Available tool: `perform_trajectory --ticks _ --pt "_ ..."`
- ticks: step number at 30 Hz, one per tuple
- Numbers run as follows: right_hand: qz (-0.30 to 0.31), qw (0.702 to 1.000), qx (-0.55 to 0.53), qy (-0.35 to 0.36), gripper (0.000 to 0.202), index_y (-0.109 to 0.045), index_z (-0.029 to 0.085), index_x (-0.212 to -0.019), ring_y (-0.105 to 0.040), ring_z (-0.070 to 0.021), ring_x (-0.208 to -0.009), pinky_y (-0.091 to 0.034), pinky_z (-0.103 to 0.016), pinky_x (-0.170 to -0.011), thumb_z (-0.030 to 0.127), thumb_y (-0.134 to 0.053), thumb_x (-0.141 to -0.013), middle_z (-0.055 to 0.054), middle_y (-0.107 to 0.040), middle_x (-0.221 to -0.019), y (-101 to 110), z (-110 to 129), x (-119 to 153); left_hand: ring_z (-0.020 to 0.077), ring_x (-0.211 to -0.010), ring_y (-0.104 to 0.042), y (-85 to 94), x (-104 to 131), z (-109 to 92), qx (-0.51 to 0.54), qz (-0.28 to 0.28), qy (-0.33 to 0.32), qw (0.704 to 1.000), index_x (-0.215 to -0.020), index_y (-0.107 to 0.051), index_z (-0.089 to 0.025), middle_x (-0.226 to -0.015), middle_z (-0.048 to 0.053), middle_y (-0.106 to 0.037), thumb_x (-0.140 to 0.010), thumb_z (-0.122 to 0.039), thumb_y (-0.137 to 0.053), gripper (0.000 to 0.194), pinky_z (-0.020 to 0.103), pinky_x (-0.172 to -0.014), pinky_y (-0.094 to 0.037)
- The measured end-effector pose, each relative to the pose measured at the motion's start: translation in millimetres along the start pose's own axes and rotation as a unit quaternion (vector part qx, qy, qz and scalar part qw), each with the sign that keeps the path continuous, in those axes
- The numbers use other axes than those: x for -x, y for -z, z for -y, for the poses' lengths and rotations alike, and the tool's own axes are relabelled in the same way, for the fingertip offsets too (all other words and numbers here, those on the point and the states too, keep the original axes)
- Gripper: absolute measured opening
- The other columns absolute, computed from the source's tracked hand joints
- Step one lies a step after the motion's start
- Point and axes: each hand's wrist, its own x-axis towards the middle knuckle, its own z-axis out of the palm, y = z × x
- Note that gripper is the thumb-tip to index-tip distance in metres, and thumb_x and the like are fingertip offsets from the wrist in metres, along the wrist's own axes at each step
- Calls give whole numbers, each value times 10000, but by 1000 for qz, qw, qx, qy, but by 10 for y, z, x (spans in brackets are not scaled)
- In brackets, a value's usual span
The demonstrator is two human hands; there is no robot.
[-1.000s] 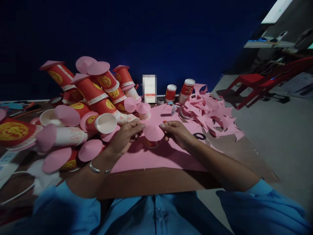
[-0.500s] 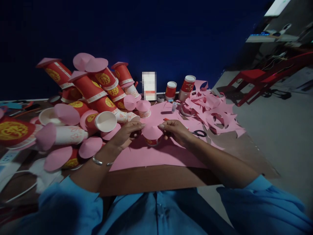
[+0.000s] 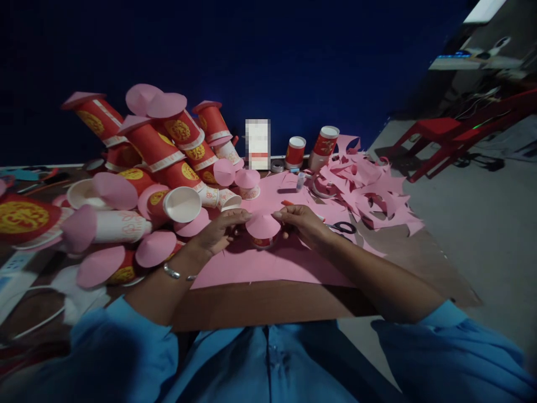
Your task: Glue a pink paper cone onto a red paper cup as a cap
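Note:
A pink paper cone (image 3: 263, 225) sits point up over a red paper cup (image 3: 265, 242), which stands on a large pink paper sheet (image 3: 285, 267). From the left side, my left hand (image 3: 224, 228) pinches the cone's edge between thumb and finger. Opposite it, my right hand (image 3: 302, 223) grips the right edge in the same way. Most of the cup is hidden beneath the cone. Just behind the two hands stands a small white patterned cup with a pink cone top (image 3: 248, 180).
Red and white cups with pink cones (image 3: 153, 143) are heaped at the left. Pink paper offcuts (image 3: 364, 179) lie in a pile at the right, with scissors (image 3: 344, 227) near my right hand. Two red cups (image 3: 296, 152) stand at the back. A red stool (image 3: 436, 130) is beyond the table.
Both hands keep their pinch on the cone, which has barely moved. The whole view has shifted slightly.

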Motion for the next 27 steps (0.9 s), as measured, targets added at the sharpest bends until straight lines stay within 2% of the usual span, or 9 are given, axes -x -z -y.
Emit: perform_trajectory --ticks 4,14,20,27 --pt "7 1000 4 1 532 -619 178 -616 -532 -81 -442 -382 -229 -484 600 -940 -657 40 -599 -533 21 -15 -9 48 -499 -358 61 -22 38 -34 27 20 999 -650 -616 -160 -580 -52 -478 -563 -392 -996 454 191 -449 -177" --pt "52 998 11 -29 452 -685 180 -671 -587 -111 -505 -419 -240 -537 527 -971 -624 13 -663 -561 100 18 -30 42 -482 -328 52 -19 5 -77 61 38 994 -666 -617 -160 -570 -55 -467 -540 -434 -1013 498 213 -462 -128" --pt "71 996 17 -43 434 -688 185 -658 -595 -113 -571 -445 -257 -597 493 -990 -605 5 -700 -618 140 8 -54 48 -493 -343 49 -9 -3 -75 70 49 994 -673 -633 -156 -573 -47 -486 -543 -435 -1013 489 210 -466 -152" --pt "92 994 27 -44 469 -687 177 -646 -603 -119 -601 -451 -279 -659 528 -994 -597 0 -706 -624 146 25 -55 49 -517 -381 88 -28 30 -76 84 51 992 -704 -644 -152 -594 -50 -489 -539 -434 -1014 494 187 -481 -201"
